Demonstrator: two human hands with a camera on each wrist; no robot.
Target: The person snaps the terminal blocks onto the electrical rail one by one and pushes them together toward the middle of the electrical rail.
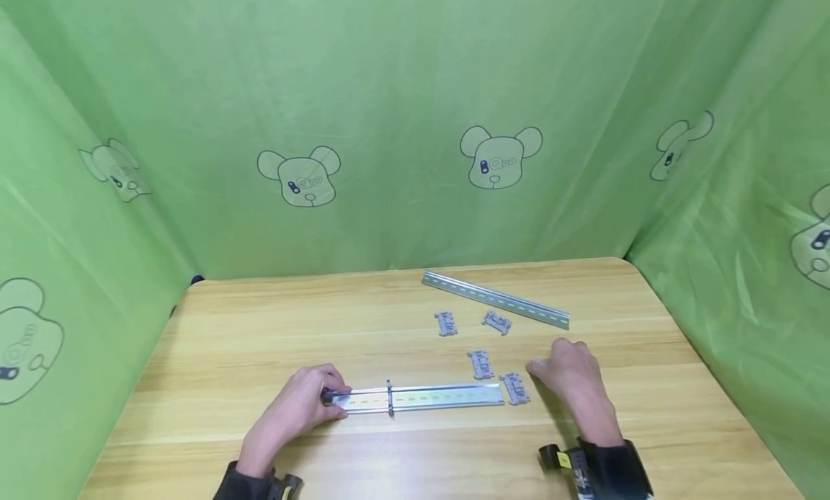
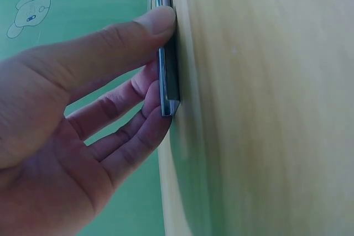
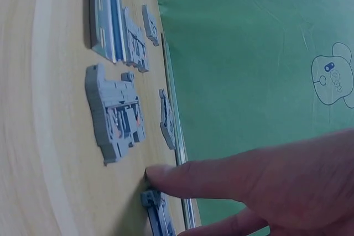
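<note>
While the left hand (image 1: 303, 403) has its thumb and fingers clamped on the left end of a slotted metal rail (image 1: 447, 397), that rail stretches across the tabletop (image 1: 194, 385) with a narrow piece (image 1: 390, 399) set across it. The right hand (image 1: 573, 370) has its thumb near a grey block (image 3: 159, 215); with the fingers partly cut off, I cannot tell whether that grip has closed. Another block (image 1: 515, 389) lies just beside the rail's right end; three more lie between there and a second rail (image 1: 496, 299).

Head view bright, wrist views dimmer — soft shadows fall on the table (image 1: 227, 334).
</note>
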